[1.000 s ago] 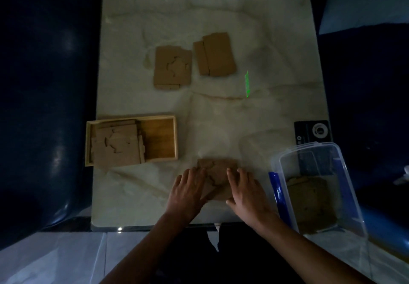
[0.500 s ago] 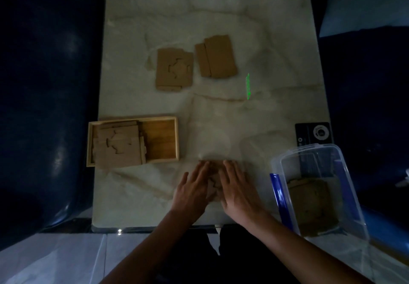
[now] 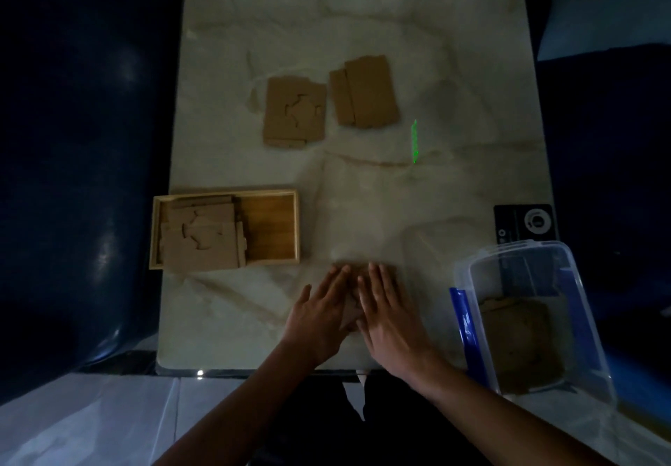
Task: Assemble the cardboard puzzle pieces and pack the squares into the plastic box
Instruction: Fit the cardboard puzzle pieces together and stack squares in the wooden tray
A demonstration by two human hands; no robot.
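My left hand (image 3: 319, 315) and my right hand (image 3: 390, 315) lie flat, side by side, on a cardboard puzzle square (image 3: 351, 311) near the table's front edge. Both palms press down on it with fingers straight, and most of the square is hidden under them. A clear plastic box (image 3: 468, 276) with blue clips stands at the front right and holds a cardboard square (image 3: 519, 342) on its bottom. A wooden tray (image 3: 272, 226) at the left holds stacked puzzle pieces (image 3: 203, 244). Two more cardboard stacks lie farther back: a jigsaw-cut stack (image 3: 294, 111) and a plain stack (image 3: 365, 91).
The marble table (image 3: 435, 48) is narrow, with dark blue seats on both sides. A black card (image 3: 524, 222) lies at the right edge behind the plastic box. A green light streak (image 3: 414, 140) shows on the tabletop. White floor tiles lie below the front edge.
Both hands have slid together and forward over the cardboard square, going from spread apart at its sides to lying flat on top of it.
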